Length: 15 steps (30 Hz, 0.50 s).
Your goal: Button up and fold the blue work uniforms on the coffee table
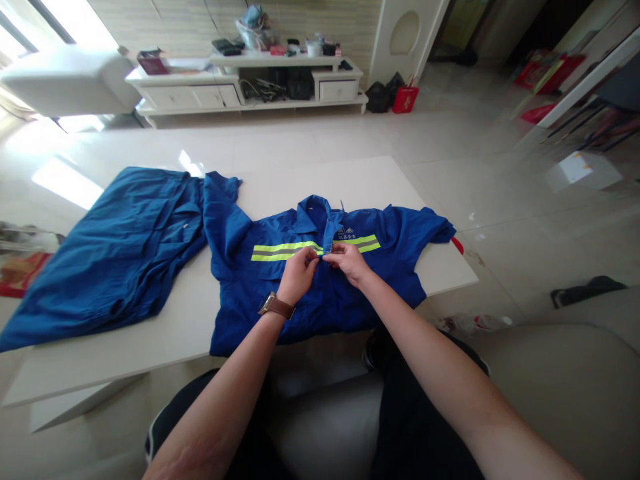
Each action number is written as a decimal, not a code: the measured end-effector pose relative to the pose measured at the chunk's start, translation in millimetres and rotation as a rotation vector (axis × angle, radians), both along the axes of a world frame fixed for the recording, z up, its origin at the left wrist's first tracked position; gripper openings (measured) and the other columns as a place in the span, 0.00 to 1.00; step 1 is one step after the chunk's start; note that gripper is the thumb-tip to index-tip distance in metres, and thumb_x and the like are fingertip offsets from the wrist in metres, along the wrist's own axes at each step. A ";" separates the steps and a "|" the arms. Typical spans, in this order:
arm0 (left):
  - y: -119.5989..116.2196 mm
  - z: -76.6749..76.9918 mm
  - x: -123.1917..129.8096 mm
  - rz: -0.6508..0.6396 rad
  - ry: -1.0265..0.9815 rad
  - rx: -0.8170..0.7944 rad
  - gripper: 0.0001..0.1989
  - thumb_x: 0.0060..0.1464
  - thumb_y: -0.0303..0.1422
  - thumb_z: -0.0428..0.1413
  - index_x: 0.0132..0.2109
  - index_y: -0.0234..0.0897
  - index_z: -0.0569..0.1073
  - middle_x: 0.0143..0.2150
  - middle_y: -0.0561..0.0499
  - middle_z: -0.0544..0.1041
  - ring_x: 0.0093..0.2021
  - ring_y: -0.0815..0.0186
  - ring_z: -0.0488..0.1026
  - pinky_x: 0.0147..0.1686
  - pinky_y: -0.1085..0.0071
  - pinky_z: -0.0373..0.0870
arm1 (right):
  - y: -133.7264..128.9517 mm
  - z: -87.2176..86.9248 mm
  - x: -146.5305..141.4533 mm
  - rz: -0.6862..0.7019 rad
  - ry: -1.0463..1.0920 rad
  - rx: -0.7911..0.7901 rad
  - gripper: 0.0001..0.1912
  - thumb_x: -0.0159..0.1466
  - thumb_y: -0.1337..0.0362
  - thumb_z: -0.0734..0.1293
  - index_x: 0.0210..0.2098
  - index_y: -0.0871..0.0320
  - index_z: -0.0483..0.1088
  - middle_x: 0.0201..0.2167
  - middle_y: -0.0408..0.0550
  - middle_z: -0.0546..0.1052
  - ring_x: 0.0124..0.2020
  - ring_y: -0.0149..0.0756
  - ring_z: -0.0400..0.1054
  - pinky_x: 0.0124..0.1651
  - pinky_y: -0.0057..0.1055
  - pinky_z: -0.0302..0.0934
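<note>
Both forearms are bare, a brown-strapped wristwatch [276,306] sits on the left wrist, and dark trousers [420,413] cover the legs.

Bright window glare upper left washes the floor [310,140]; edges bend.

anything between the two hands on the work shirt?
Head view: only the shirt's button placket lies between the left hand and right hand; both pinch it at the reflective stripe of the blue work shirt.

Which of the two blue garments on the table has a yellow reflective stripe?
The blue shirt lying in front of the person, where both hands meet at its front placket. The other blue garment, to the left, shows plain blue cloth only.
</note>
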<state>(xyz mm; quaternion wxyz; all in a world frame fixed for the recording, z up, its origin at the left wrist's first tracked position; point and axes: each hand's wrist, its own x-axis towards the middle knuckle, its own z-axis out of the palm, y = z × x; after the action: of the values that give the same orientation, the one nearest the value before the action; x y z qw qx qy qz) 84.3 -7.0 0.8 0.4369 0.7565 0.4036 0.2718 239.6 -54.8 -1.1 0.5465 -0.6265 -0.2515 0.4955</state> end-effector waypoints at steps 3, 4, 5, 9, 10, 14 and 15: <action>-0.4 0.9 0.4 -0.018 0.013 0.008 0.02 0.59 0.30 0.55 0.37 0.39 0.71 0.31 0.52 0.76 0.31 0.65 0.73 0.35 0.71 0.67 | 0.8 -0.4 -0.2 -0.019 -0.010 -0.010 0.11 0.47 0.67 0.76 0.28 0.58 0.71 0.24 0.39 0.77 0.27 0.31 0.69 0.32 0.26 0.63; -0.6 0.7 0.7 -0.023 0.010 0.008 0.02 0.59 0.30 0.54 0.36 0.39 0.71 0.31 0.52 0.76 0.31 0.65 0.72 0.35 0.71 0.67 | 1.1 0.0 -0.4 -0.026 -0.013 -0.016 0.11 0.47 0.67 0.76 0.28 0.57 0.71 0.24 0.39 0.77 0.27 0.31 0.69 0.31 0.25 0.63; -0.7 0.2 1.0 -0.026 0.004 0.007 0.02 0.59 0.30 0.54 0.36 0.39 0.71 0.31 0.52 0.76 0.31 0.65 0.72 0.35 0.71 0.67 | 1.4 0.7 -0.8 -0.033 -0.016 -0.023 0.11 0.48 0.67 0.75 0.27 0.57 0.70 0.24 0.39 0.76 0.27 0.31 0.69 0.31 0.25 0.64; -1.2 -2.7 1.0 -0.030 -0.009 0.007 0.02 0.58 0.30 0.54 0.37 0.39 0.71 0.31 0.52 0.76 0.30 0.65 0.72 0.34 0.70 0.68 | 1.7 4.9 -2.2 -0.037 -0.008 -0.056 0.08 0.54 0.65 0.71 0.25 0.56 0.67 0.21 0.38 0.74 0.25 0.30 0.70 0.30 0.25 0.65; -1.4 -2.8 0.6 -0.027 -0.006 0.007 0.02 0.58 0.30 0.54 0.37 0.39 0.71 0.31 0.52 0.76 0.30 0.65 0.73 0.34 0.70 0.68 | 1.5 6.1 -2.5 -0.034 -0.003 -0.063 0.08 0.56 0.64 0.70 0.24 0.56 0.66 0.21 0.38 0.73 0.25 0.31 0.70 0.30 0.25 0.65; -2.2 0.0 -1.6 -0.023 0.000 0.003 0.03 0.57 0.29 0.54 0.36 0.39 0.73 0.30 0.52 0.76 0.29 0.65 0.74 0.34 0.70 0.69 | 1.5 7.4 -3.1 -0.013 0.012 -0.051 0.04 0.58 0.67 0.64 0.27 0.56 0.68 0.22 0.39 0.75 0.27 0.32 0.73 0.33 0.25 0.67; -2.2 0.6 -2.1 -0.023 -0.004 -0.002 0.03 0.56 0.29 0.54 0.35 0.39 0.73 0.30 0.52 0.77 0.29 0.65 0.75 0.35 0.70 0.69 | 1.8 6.4 -3.2 -0.001 -0.003 -0.042 0.03 0.58 0.68 0.63 0.28 0.56 0.69 0.23 0.39 0.76 0.27 0.32 0.73 0.34 0.26 0.68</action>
<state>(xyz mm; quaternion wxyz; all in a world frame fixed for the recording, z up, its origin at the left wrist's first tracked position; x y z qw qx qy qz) 82.2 -9.2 1.5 0.4417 0.7599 0.3945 0.2679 236.4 -53.0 5.3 0.5330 -0.6389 -0.2415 0.4994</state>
